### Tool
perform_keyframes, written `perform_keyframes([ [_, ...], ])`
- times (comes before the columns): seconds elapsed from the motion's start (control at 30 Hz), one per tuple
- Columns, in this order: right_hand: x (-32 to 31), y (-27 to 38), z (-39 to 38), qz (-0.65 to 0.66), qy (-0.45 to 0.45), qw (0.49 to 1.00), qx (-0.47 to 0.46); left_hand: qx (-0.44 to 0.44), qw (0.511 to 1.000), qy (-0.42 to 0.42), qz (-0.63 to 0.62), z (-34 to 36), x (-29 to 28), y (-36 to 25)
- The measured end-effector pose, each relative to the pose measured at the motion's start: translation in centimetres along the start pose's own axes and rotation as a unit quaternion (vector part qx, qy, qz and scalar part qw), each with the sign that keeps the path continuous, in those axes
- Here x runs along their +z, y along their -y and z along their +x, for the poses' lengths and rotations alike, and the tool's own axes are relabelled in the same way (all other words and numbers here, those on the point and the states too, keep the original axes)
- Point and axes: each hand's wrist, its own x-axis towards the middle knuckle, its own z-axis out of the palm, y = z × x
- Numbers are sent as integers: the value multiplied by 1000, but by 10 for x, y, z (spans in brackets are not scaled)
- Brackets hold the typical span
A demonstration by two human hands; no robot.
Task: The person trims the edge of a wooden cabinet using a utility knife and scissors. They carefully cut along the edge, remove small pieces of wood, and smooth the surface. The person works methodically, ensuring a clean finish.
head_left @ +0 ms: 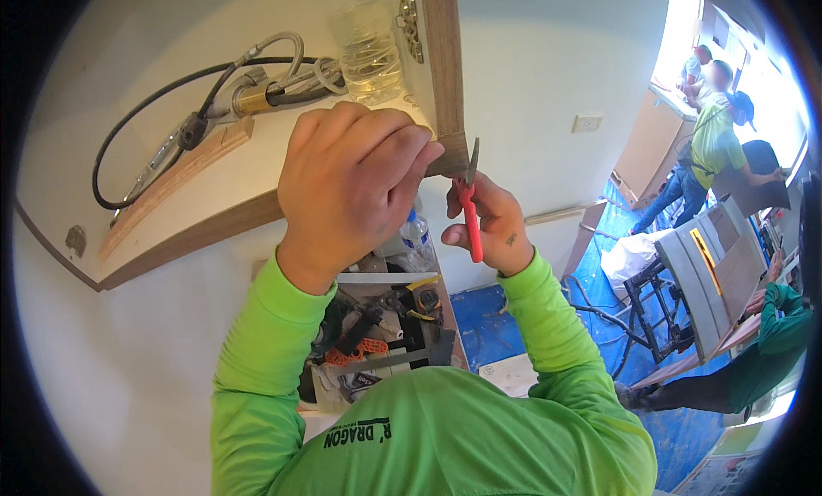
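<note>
My left hand point(351, 183) is closed at the front corner of a white cabinet with brown wooden edging point(446, 59), its fingertips pinched on the edging. Just right of that corner, my right hand point(501, 226) grips a red-handled tool point(470, 222) with a narrow grey blade pointing up. The blade lies against or very near the corner. Whether it is a knife or a pair of snips, I cannot tell. My left hand hides part of the edging.
On the cabinet's white panel lie hoses with a brass-coloured fitting point(250, 99), a wooden strip point(184, 183) and a plastic bottle point(368, 55). Tools fill a shelf point(368, 279) below. At right, several people work around a grey work table point(698, 277) over a blue floor sheet point(488, 325).
</note>
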Motion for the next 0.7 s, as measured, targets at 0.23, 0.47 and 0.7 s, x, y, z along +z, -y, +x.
perform_keyframes([
  [0.23,3,6,-4,2,-1,999,35,-8,1000,-5,-8,-3,3,2],
  [0.47,8,14,-4,-21,-21,1000,5,4,1000,-13,-1,-6,5,5],
  [0.7,7,15,0,7,5,1000,27,-53,998,17,-4,1,4,-4],
])
